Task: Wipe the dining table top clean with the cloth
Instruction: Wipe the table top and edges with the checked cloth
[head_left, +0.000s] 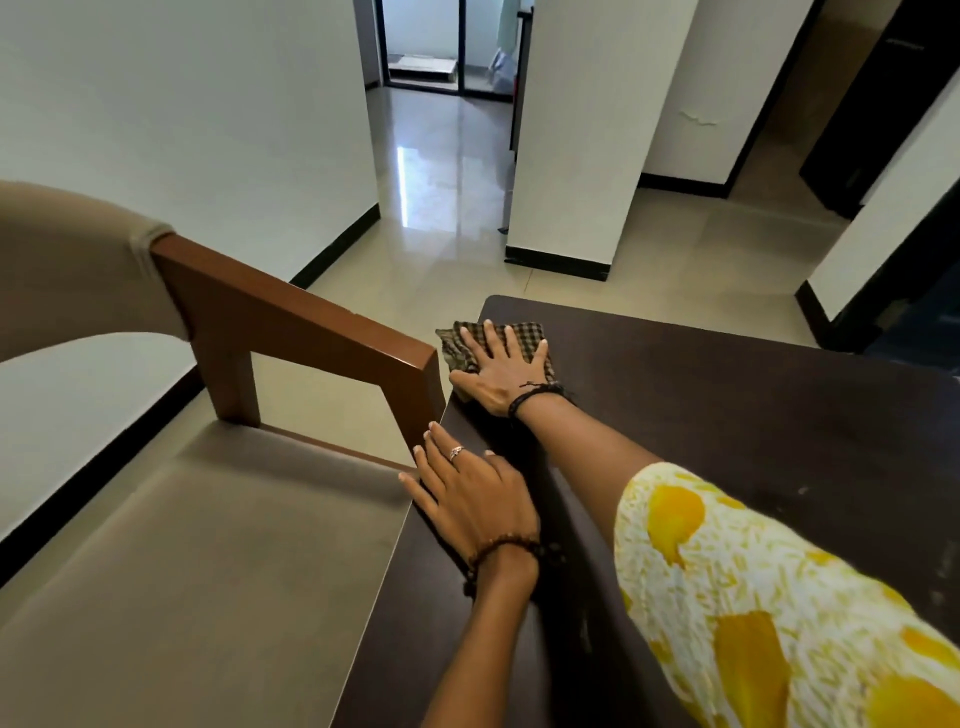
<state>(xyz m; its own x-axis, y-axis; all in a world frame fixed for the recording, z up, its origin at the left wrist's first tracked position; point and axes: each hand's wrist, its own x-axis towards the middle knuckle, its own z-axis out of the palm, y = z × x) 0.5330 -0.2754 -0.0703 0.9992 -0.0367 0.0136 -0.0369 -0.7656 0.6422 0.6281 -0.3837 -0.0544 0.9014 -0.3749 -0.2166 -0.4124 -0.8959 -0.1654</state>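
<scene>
The right hand (501, 371) is lying flat on the checked cloth (470, 340), fingers straight and spread wide, pressing it onto the dark dining table top (727, 415) near the far left corner. The cloth is showing beyond the fingertips and to the left of the thumb, its left part bunching close to the table's left edge. The left hand (467, 499) is resting nearer to the person on the same left edge, fingers straight and fanned, some reaching past the edge; it is holding nothing. A ring is showing on one finger, and both wrists are wearing dark bracelets. A yellow patterned sleeve (769, 613) is covering the right upper arm. A wooden armchair (291, 322) with a beige seat is standing just left of the table, its arm just beside the cloth.
</scene>
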